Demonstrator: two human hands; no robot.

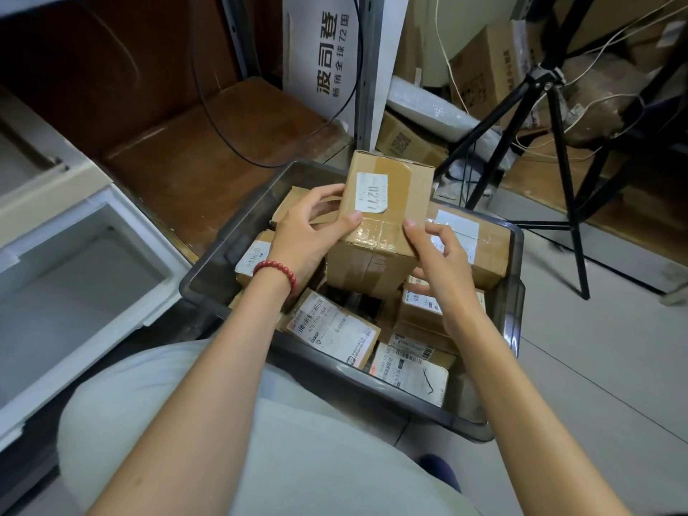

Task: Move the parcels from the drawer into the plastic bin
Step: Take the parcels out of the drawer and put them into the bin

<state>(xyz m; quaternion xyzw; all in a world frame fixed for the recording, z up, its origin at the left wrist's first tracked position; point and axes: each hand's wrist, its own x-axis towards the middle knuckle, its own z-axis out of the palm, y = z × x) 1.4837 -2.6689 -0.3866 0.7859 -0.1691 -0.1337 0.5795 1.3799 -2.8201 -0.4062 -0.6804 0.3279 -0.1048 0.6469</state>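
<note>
- A pale grey clothed lap (223,422) is filling the bottom of the view, with two bare forearms reaching forward from it.
- The left hand (309,232), wearing a red bead bracelet (277,271), is gripping the left side of a brown cardboard parcel with a white numbered label (387,202). Its thumb is lying across the front face and its fingers are curling round the far left edge.
- The right hand (435,255) is pinching the parcel's lower right corner, its thumb tip pressing the taped front and its fingers bending beside the right face.
- The parcel is standing between the two hands, its long axis running up and away from the person and its top leaning away.
- It is sitting over other labelled cardboard parcels (335,325), inside the dark grey translucent plastic bin (208,288).
- Judging by this, the parcel is being settled. Both hands are equally near it, so letting go means spreading outward to each side.
- The white plastic drawer (74,255) is standing open well to the left, nearer the left hand.
- A black tripod (558,143) is standing beyond the bin on the right.
</note>
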